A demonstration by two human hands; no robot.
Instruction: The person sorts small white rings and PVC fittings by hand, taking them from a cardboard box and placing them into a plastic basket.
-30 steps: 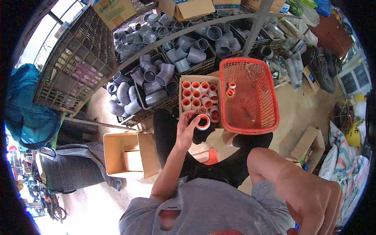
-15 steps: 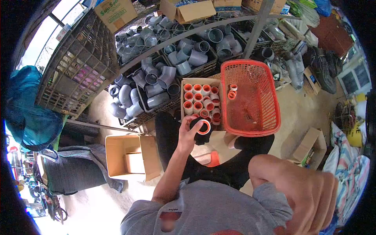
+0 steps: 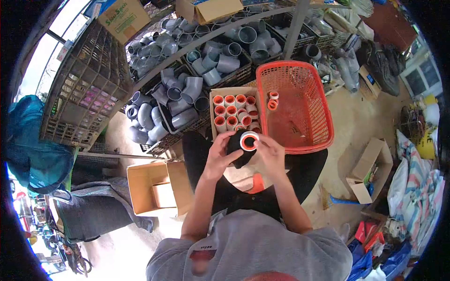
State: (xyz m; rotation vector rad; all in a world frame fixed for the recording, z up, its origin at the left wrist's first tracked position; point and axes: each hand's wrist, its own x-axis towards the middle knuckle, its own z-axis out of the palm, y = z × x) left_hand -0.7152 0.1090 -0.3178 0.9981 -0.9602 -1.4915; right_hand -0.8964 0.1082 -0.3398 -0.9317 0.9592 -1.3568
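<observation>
My left hand (image 3: 219,157) is closed round a black cloth (image 3: 237,151) and a white pipe fitting (image 3: 249,141) with an orange inside, its open end facing up toward me. My right hand (image 3: 273,153) pinches the right side of the fitting's rim with thumb and fingers. Just beyond my hands a cardboard box (image 3: 212,99) holds rows of similar white fittings with orange insides, some upright and some tilted. To its right stands a red plastic basket (image 3: 329,119) with a few small orange-and-white pieces (image 3: 273,100) inside, near its left wall.
Crates of grey pipe elbows (image 3: 191,89) stand behind the box, under a metal bar. An open cardboard box (image 3: 184,180) is on the floor at my left; another carton (image 3: 370,164) lies at the right. A large black crate (image 3: 86,86) leans at the far left.
My right hand has come in from the far right and now grips the fitting's rim. The fitting stays with the black cloth in my left hand. The view has shifted slightly.
</observation>
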